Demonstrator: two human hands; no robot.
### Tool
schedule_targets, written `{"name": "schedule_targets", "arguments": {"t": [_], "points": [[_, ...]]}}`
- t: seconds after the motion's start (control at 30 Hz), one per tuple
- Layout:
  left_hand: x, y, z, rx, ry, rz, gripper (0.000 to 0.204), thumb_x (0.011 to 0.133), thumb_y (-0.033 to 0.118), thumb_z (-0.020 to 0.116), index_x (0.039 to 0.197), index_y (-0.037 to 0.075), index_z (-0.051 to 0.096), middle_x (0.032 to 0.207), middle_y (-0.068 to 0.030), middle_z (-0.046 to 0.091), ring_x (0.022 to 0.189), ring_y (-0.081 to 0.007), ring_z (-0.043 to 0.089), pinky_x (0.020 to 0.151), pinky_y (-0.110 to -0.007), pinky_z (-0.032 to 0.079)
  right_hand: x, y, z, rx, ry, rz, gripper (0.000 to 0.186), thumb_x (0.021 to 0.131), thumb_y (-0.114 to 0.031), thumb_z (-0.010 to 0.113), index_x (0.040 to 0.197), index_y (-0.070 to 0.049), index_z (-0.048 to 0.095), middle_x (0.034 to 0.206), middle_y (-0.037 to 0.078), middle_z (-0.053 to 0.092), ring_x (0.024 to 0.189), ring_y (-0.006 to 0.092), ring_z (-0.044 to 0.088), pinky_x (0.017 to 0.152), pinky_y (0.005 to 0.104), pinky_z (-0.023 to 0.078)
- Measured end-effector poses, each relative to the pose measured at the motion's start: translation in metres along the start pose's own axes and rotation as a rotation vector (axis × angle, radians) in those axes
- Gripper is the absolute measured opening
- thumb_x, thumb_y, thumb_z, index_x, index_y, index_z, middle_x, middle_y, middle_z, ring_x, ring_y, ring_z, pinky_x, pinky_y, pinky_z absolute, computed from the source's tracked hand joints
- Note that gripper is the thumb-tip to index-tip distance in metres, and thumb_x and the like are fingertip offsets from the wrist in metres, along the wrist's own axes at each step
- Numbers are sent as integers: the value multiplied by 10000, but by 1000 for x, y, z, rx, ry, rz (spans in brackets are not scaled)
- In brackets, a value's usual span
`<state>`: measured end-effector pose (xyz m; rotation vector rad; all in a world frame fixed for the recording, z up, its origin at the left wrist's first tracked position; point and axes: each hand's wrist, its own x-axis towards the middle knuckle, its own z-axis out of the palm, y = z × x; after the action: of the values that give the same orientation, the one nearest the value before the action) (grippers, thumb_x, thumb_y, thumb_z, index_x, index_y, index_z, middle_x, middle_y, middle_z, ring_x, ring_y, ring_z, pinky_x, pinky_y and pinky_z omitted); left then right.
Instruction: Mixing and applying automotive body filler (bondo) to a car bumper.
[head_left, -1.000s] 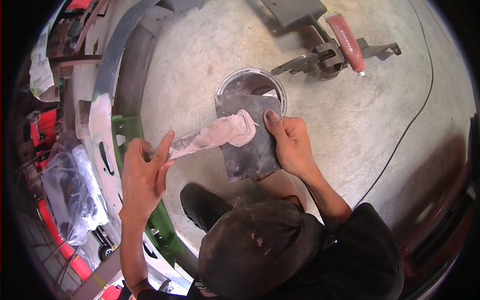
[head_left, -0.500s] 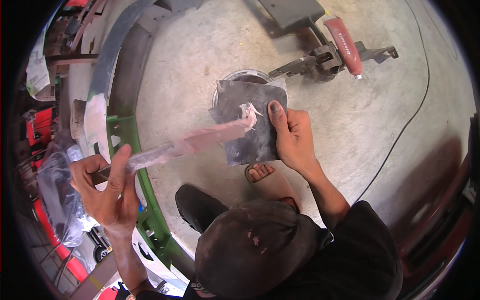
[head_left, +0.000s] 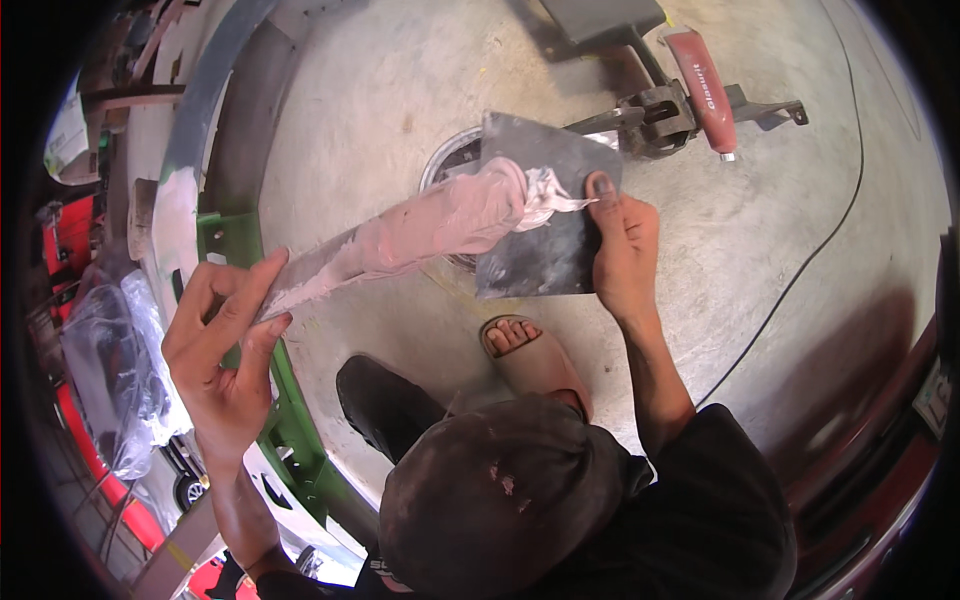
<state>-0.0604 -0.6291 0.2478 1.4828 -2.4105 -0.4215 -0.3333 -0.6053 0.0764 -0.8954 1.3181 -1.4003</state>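
My left hand (head_left: 222, 350) pinches one end of a long flat spreader blade (head_left: 335, 262) between thumb and fingers. Pink filler paste (head_left: 430, 225) thickly coats the blade's face. Its far end overlaps a dark grey square plate (head_left: 545, 272), where a lighter, whitish-pink lump of paste (head_left: 548, 198) sits against the tip. My right hand (head_left: 628, 250) grips that plate by its right edge, thumb on top. Whether the blade presses on the plate or hovers just over it, I cannot tell. Behind the plate, a round tin (head_left: 432, 172) on the floor is partly hidden.
A red tube (head_left: 703, 95) lies across a dark metal stand (head_left: 655, 120) at the far right. A curved panel, partly green (head_left: 285, 400), runs down the left beside clear plastic wrapping (head_left: 105, 370). One black cable (head_left: 800, 285) crosses the concrete floor on the right.
Both hands have shifted, the right one carrying the plate rightward and slightly farther away. The blade has turned, showing more of its paste-covered face, and its tip has moved right.
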Motion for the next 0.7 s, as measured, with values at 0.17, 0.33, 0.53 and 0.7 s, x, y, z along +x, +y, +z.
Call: {"name": "schedule_targets", "arguments": {"t": [0.17,0.33,0.53,0.7], "points": [[7,-3,6,-44,-29,-2,463,669,-35,708,1132,-21,696,805,-108,547,718,-187,511,646,-286,402,7,2,-2,-38,19,-9,536,1043,-369,454,606,-64,397,583,-91,322,564,25,256,476,274,185],[13,0,10,-28,-1,-13,506,625,-55,737,1127,-15,698,809,-89,545,733,-186,512,651,-280,401,10,1,4,-67,0,-61,539,1040,-345,472,598,-44,400,550,-87,312,541,30,258,458,286,189],[17,-7,31,-79,-12,-75,468,656,-61,743,1119,-22,682,825,-71,514,776,-184,508,700,-270,404,12,1,9,-181,30,-70,549,1026,-301,518,571,-4,438,512,-60,326,521,39,274,435,303,205],[15,-14,48,-148,-53,-154,453,680,-92,732,1121,-13,665,854,-68,508,811,-172,506,732,-247,397,14,-2,16,-151,26,-86,536,1026,-273,514,579,12,438,496,-19,307,510,54,260,432,320,207]]}}
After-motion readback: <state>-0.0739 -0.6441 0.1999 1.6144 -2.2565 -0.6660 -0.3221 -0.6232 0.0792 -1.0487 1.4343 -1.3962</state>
